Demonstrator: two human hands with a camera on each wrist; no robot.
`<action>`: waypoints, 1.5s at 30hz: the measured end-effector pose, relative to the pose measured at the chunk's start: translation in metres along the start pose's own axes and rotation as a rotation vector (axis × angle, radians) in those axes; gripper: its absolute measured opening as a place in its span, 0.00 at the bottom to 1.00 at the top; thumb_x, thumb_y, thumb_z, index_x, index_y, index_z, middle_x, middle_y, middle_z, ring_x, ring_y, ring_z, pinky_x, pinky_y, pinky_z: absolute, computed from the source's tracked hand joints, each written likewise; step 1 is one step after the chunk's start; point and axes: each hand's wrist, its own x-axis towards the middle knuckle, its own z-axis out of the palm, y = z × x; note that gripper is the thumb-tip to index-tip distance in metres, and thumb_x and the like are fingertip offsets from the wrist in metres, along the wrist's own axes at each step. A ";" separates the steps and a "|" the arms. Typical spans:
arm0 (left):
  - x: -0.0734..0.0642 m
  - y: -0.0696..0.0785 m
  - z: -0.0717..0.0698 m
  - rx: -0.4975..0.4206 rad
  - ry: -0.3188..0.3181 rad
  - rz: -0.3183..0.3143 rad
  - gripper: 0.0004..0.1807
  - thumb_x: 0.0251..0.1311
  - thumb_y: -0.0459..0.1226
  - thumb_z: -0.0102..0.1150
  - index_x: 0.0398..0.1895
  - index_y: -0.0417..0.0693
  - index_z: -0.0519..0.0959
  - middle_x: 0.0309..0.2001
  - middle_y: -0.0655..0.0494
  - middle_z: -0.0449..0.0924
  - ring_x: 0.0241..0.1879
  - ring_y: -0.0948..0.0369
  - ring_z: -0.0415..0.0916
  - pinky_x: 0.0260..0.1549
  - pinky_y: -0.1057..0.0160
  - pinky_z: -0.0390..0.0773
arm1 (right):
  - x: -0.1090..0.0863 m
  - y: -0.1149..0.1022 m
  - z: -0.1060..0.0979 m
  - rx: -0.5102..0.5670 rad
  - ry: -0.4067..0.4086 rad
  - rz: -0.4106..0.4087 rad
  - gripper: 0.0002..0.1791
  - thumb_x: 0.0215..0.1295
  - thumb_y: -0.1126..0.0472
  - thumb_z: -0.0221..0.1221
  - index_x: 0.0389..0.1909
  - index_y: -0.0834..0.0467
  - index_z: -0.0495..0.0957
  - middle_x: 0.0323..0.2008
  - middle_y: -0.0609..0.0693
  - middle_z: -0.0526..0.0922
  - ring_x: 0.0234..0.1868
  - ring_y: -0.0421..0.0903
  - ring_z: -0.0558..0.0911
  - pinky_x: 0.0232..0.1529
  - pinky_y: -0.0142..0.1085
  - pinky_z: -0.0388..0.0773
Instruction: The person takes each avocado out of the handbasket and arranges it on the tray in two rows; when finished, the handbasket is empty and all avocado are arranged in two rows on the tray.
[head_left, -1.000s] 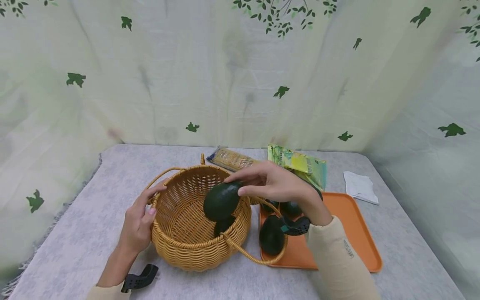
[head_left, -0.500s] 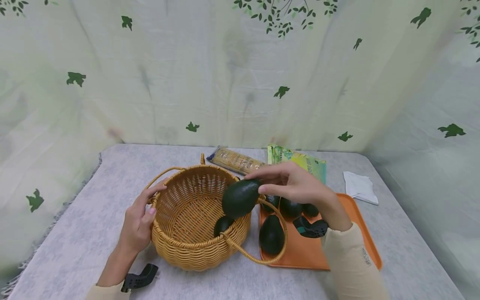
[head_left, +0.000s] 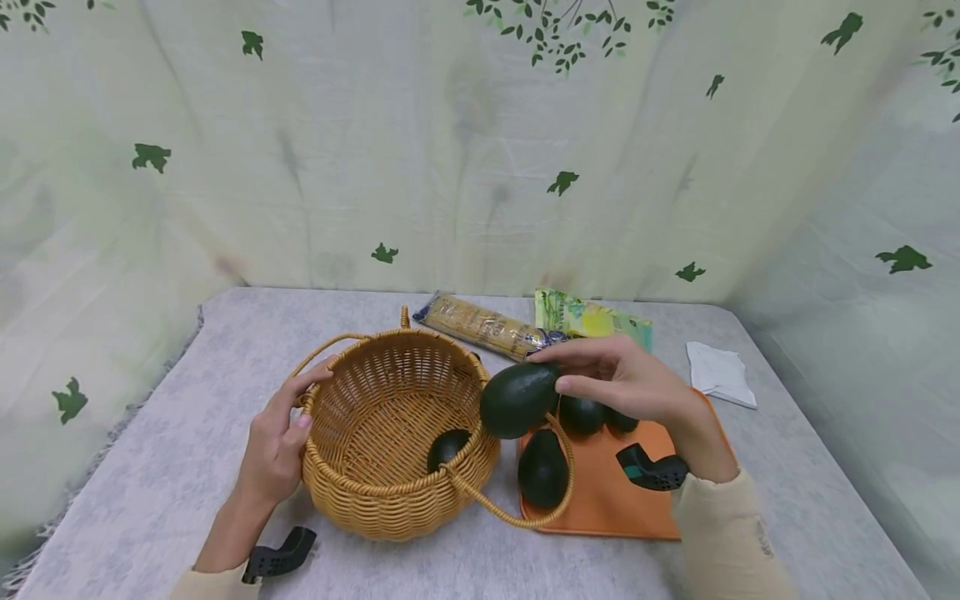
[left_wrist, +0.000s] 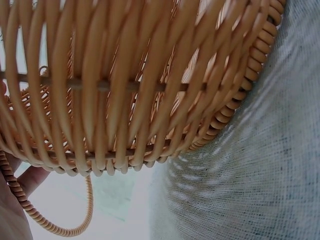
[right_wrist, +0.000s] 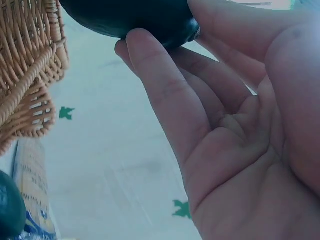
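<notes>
In the head view my left hand (head_left: pixel 273 446) grips the left rim of a round wicker basket (head_left: pixel 382 510), fingers laid over the edge. Between the fingertips and thumb of my right hand (head_left: pixel 626 379) is a dark green avocado (head_left: pixel 517 402), held up just outside the basket's right rim, above the tray's left edge. Another avocado (head_left: pixel 447 447) lies in the basket against its right side. On the orange tray (head_left: pixel 615 496) rest several more, one of them (head_left: pixel 543 469) seen through the drooping basket handle (head_left: pixel 558 508). The right wrist view shows the held avocado (right_wrist: pixel 135 15) from below.
Behind the basket lies a clear pack of noodles (head_left: pixel 480 323), partly behind the right hand. A green and yellow bag (head_left: pixel 588 317) is at the back. To the right of it sits a white tissue packet (head_left: pixel 720 373). A leaf-printed curtain (head_left: pixel 465 167) surrounds the table.
My right hand has carried the avocado rightward, from over the inside of the basket to beyond its right rim. The left hand and the basket stay put.
</notes>
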 end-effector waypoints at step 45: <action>0.001 0.001 -0.001 0.005 -0.017 -0.023 0.29 0.65 0.33 0.39 0.69 0.41 0.73 0.63 0.45 0.78 0.54 0.66 0.73 0.50 0.75 0.66 | -0.081 0.049 -0.045 -0.014 -0.068 0.224 0.19 0.72 0.65 0.60 0.62 0.58 0.81 0.46 0.49 0.90 0.33 0.42 0.85 0.36 0.36 0.80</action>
